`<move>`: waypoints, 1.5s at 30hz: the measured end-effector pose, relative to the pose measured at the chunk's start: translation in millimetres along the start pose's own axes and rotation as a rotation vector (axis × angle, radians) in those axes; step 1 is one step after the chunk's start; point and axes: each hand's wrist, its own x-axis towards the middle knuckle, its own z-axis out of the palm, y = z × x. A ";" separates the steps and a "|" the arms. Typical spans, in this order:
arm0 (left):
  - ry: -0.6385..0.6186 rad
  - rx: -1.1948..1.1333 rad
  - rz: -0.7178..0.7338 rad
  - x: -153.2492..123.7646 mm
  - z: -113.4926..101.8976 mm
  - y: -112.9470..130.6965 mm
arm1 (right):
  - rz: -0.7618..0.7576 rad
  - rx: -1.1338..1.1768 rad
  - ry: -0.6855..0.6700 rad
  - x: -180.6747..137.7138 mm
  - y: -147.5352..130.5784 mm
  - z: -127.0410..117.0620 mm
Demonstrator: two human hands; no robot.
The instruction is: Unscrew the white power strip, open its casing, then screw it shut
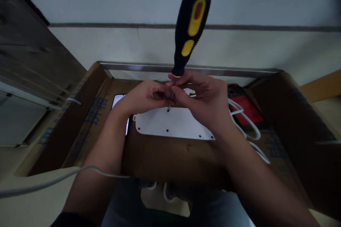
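A black and yellow screwdriver stands nearly upright, handle at the top and slightly tilted to the right. My right hand pinches its shaft just below the handle, between thumb and fingers. The fingertips of my left hand close around the lower part of the shaft from the other side. Below, the shaft meets a hole near the far edge of a long white plastic housing, which looks like an upturned power strip. Several dark screw holes line its near edge. My hands hide part of its far side.
Small screws lie on the cardboard in front of the housing. A phone is partly behind my left forearm. To the right are a looped white cable and a red and black object. Cardboard flaps rise at the sides.
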 end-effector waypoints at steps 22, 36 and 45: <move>0.076 0.025 0.005 1.1 3.6 0.8 | 0.000 -0.011 0.011 -0.8 2.7 -1.4; 0.107 0.069 0.038 1.2 6.0 3.0 | -0.075 0.042 0.026 0.1 9.1 0.0; 0.101 0.084 0.064 0.8 6.1 2.6 | -0.095 0.056 0.045 -0.7 8.0 -0.2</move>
